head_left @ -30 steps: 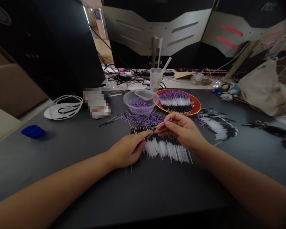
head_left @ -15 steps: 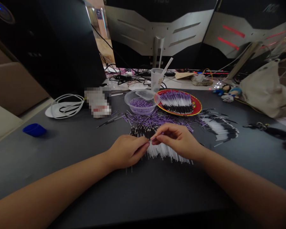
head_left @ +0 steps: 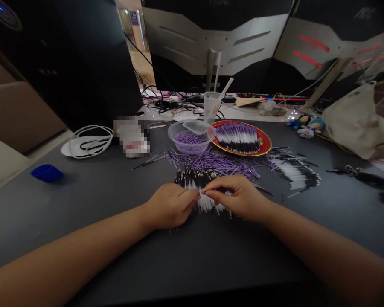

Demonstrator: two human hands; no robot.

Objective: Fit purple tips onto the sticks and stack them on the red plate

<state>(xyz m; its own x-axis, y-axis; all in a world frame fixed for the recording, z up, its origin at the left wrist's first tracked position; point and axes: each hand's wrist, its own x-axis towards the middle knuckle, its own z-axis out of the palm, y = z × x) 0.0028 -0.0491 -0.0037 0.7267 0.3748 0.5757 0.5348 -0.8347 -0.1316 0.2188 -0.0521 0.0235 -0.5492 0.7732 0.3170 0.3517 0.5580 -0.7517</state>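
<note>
My left hand [head_left: 174, 204] is closed, thumb against the forefinger, and a thin stick shows faintly at its fingertips. My right hand [head_left: 238, 195] pinches a small purple tube, mostly hidden, and its fingertips meet those of the left. Under and behind both hands lies a pile of thin black-and-white sticks [head_left: 208, 204] resembling pen refills, black ends pointing away. Just beyond them are loose purple tubes [head_left: 208, 161]. A clear plastic bowl [head_left: 176, 144] holds more purple tubes. On a red plate [head_left: 265, 143] lie rows of sticks with purple, white and black sections.
A smaller group of black-and-white sticks [head_left: 296, 172] lies to the right, near some keys [head_left: 352, 169]. A blue cup-like piece [head_left: 46, 173] and a coiled white cable [head_left: 91, 140] are at left. Behind stand a plastic cup [head_left: 210, 106] and monitors [head_left: 185, 38].
My right hand has lowered slightly and its fingertips have come closer to the left hand's. The purple tube, plainer before, is now almost covered.
</note>
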